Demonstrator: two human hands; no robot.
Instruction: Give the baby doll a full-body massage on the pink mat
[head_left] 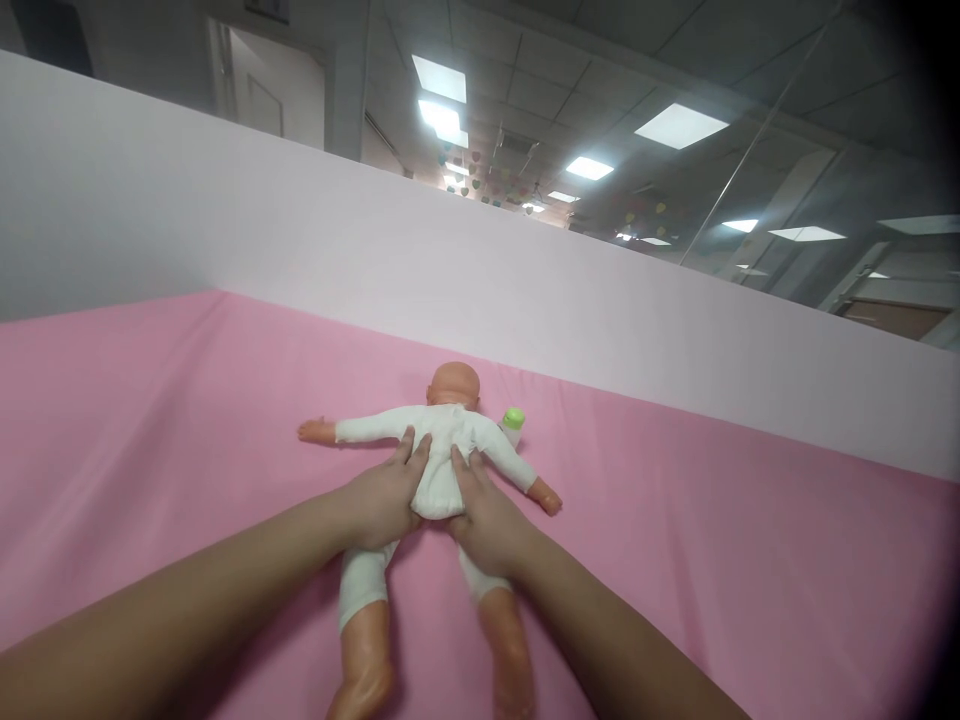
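a bald, baby-shaped doll with a white cloth body and glossy, orange-tan, plastic-looking extremities (441, 488) is shown lying stretched out on a smooth, pink, sheet-like surface (645, 570), near a long, plain, white upright panel (450, 270). the back of its rounded, hairless, orange-tan head (454, 381) is turned to the camera, and a small ear is seen at the side. the white cloth is gathered and creased between the shoulders and ends in a loose hem at the waist. the arms are spread: one is extended almost straight out to the left of the view, the other is slanted down to the right, and each is ended by a bare, orange-tan hand. the upper legs are covered in white cloth; the lower legs are bare and shiny, and are cut off by the lower edge of the view.

the person's left hand (385, 500) and right hand (489, 522) are laid on either side of the lower torso, with the fingers extended, slightly parted and resting on the cloth; whether the body is gripped from the sides cannot be told. beside the slanted arm, a small, whitish bottle with a rounded, bright green cap (513, 423) is partly hidden by the sleeve. rectangular, white, glowing ceiling lights (681, 126) are seen beyond the panel.
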